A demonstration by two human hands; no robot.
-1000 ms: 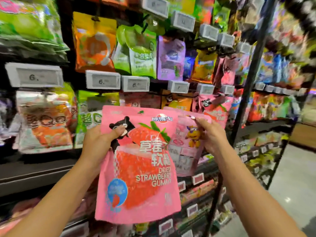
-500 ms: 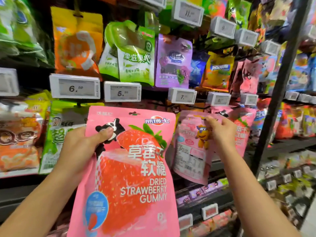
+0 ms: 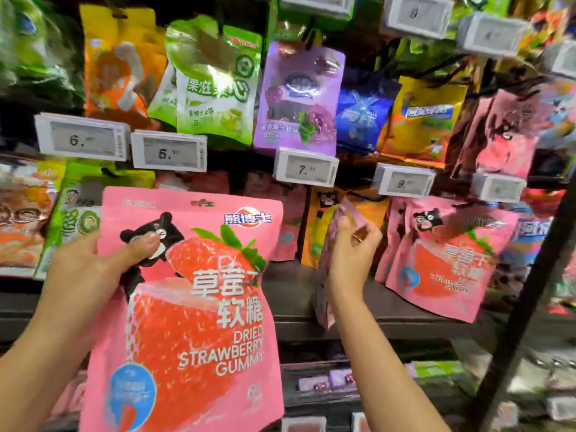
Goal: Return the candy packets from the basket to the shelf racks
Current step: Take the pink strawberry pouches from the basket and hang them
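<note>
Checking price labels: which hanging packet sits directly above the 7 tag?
The purple packet, between the green packet and the blue packet; the 7 tag sits at its bottom edge.

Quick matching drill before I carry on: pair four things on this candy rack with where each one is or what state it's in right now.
Things:
1. dried strawberry gummy bag
2. small pink packet
3. purple packet
4. price tag reading 5.50

Places or states:
A. hanging on the upper row, above the tag reading 7
B. gripped near its top by the left hand
C. mounted left of the tag reading 7, under the green packet
D. pinched at its top by the right hand, turned edge-on

Pairs: 1-B, 2-D, 3-A, 4-C
</note>
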